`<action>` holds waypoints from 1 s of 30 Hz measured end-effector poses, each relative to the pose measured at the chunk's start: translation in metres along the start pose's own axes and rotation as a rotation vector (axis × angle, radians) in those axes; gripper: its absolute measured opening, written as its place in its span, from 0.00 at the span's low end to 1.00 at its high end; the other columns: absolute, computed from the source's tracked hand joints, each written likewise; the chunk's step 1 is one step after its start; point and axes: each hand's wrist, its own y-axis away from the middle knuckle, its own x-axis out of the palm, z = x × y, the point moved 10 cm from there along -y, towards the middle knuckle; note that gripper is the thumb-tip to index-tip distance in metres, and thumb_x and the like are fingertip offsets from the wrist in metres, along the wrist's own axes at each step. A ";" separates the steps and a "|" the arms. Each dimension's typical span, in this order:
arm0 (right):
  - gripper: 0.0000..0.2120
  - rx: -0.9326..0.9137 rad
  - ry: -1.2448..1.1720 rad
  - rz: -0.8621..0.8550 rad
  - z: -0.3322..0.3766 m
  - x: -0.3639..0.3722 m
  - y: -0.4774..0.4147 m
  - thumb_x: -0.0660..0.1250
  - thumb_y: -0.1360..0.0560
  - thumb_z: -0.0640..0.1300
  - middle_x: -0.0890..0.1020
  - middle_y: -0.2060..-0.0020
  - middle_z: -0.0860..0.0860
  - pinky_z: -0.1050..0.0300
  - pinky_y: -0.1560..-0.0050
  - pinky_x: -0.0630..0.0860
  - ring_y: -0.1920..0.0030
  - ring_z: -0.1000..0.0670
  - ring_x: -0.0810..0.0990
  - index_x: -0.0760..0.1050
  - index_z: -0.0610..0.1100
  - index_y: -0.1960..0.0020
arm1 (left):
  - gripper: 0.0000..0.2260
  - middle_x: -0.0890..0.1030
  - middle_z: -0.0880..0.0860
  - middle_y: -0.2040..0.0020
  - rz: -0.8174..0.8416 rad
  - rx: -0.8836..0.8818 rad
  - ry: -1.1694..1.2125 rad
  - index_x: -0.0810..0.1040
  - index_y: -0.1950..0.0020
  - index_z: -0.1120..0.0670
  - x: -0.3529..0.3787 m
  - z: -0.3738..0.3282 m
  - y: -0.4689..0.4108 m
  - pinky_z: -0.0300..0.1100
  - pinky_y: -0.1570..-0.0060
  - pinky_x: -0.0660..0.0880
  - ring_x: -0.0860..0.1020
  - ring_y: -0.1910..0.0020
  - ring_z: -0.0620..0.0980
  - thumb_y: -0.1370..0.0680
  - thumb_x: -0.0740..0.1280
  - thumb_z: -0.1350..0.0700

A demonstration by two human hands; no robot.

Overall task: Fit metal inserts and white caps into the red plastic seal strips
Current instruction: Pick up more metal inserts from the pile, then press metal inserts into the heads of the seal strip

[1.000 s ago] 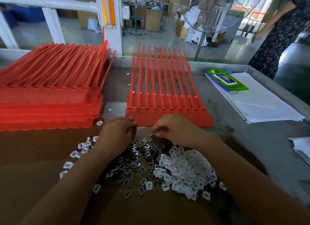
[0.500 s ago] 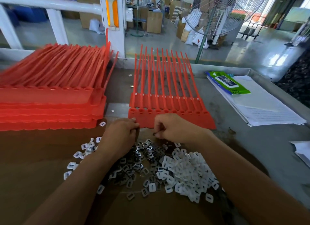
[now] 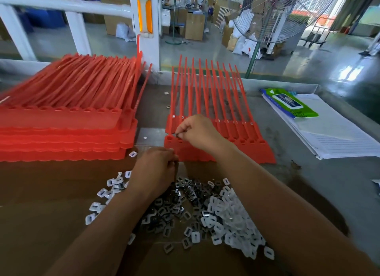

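The right hand (image 3: 198, 131) pinches a small dark metal insert (image 3: 177, 135) between its thumb and fingers (image 3: 183, 129). It holds the insert just over a hole near the left end of the flat red plastic sheet of seal strips (image 3: 242, 139). That sheet lies in the middle of the grey metal bench (image 3: 318, 183), with its long thin tails pointing away.

The left hand (image 3: 153, 168) is just in front of the sheet. Its fingers are curled in tight, and I cannot tell what is inside them.

Under both arms is a heap of small shiny metal inserts (image 3: 172, 207). Touching it on the right is a heap of little white plastic caps (image 3: 236, 222). Both heaps lie on brown cardboard (image 3: 41, 203).

A tall stack of red seal strip sheets (image 3: 61, 135) sits to the left. White lined paper (image 3: 339, 137) lies to the right, with a green packet (image 3: 294, 107) on it.
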 end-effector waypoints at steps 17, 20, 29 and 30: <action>0.07 0.150 0.054 0.035 -0.013 0.032 -0.021 0.68 0.29 0.38 0.83 0.52 0.44 0.55 0.45 0.75 0.47 0.47 0.79 0.82 0.39 0.53 | 0.12 0.81 0.54 0.46 0.010 -0.014 0.020 0.82 0.49 0.57 0.002 0.003 0.001 0.43 0.48 0.72 0.77 0.46 0.53 0.28 0.62 0.64; 0.07 0.152 0.018 0.030 -0.012 0.030 -0.022 0.68 0.30 0.37 0.82 0.51 0.45 0.53 0.46 0.75 0.48 0.46 0.79 0.81 0.40 0.52 | 0.12 0.81 0.55 0.47 0.005 -0.010 0.023 0.82 0.50 0.57 0.002 0.003 0.001 0.43 0.48 0.72 0.77 0.47 0.53 0.28 0.62 0.64; 0.09 0.189 -0.068 0.061 -0.015 0.029 -0.019 0.69 0.29 0.38 0.81 0.48 0.45 0.58 0.47 0.72 0.45 0.47 0.77 0.80 0.41 0.50 | 0.11 0.81 0.55 0.46 0.008 -0.010 0.034 0.82 0.50 0.57 0.002 0.004 0.001 0.44 0.46 0.72 0.77 0.46 0.53 0.29 0.63 0.64; 0.09 0.177 -0.066 0.067 -0.014 0.027 -0.018 0.70 0.29 0.38 0.81 0.47 0.46 0.58 0.46 0.71 0.44 0.48 0.77 0.81 0.41 0.50 | 0.11 0.81 0.54 0.46 0.009 -0.015 0.035 0.82 0.50 0.57 0.003 0.004 0.001 0.44 0.46 0.72 0.77 0.45 0.53 0.29 0.63 0.63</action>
